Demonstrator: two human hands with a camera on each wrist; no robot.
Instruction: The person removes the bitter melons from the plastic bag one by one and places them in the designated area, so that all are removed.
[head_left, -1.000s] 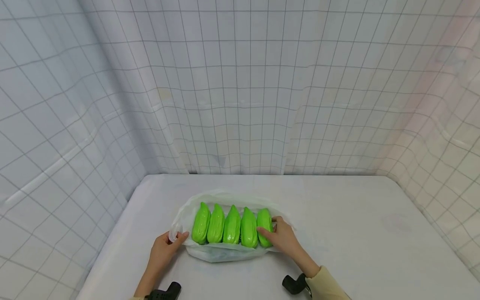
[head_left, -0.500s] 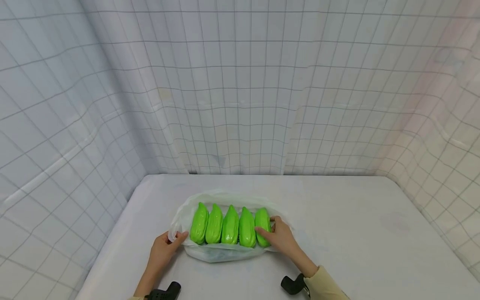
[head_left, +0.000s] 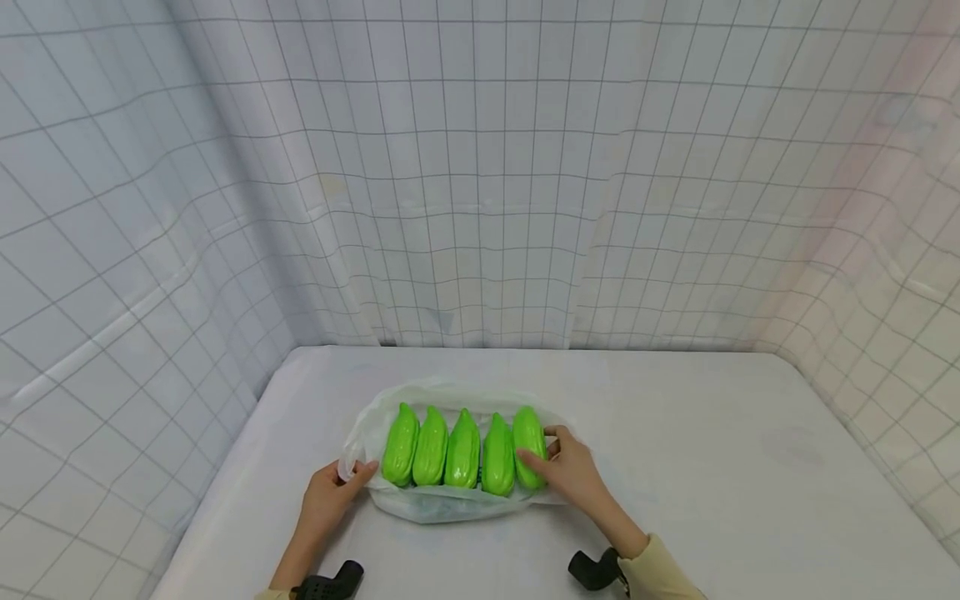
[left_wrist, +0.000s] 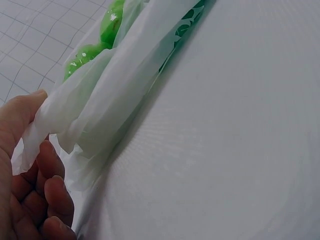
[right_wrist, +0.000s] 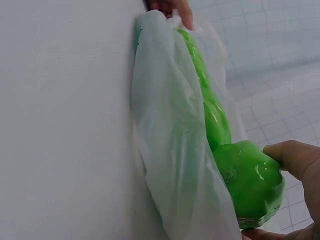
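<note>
Several glossy, bright green bitter melons point(head_left: 463, 450) lie side by side in the mouth of a thin white plastic bag point(head_left: 427, 507). My left hand point(head_left: 328, 496) pinches the bag's left edge between thumb and fingers. Close up in the left wrist view, the crumpled plastic point(left_wrist: 65, 110) passes between thumb and fingertips. At the row's right end, my right hand point(head_left: 572, 471) grips the last bitter melon point(head_left: 529, 446), thumb on one side and fingers on the other. Its rounded end point(right_wrist: 250, 180) stands out above the bag's near wall in the right wrist view.
A white-covered table point(head_left: 712, 467) extends to the right of the bag. White grid-patterned curtains point(head_left: 480, 183) enclose the table at the back and both sides. Dark wrist cameras point(head_left: 596, 571) are strapped to both wrists.
The bitter melon in my right hand has risen slightly and sits a little farther up than the others. My left hand keeps its hold on the bag's edge.
</note>
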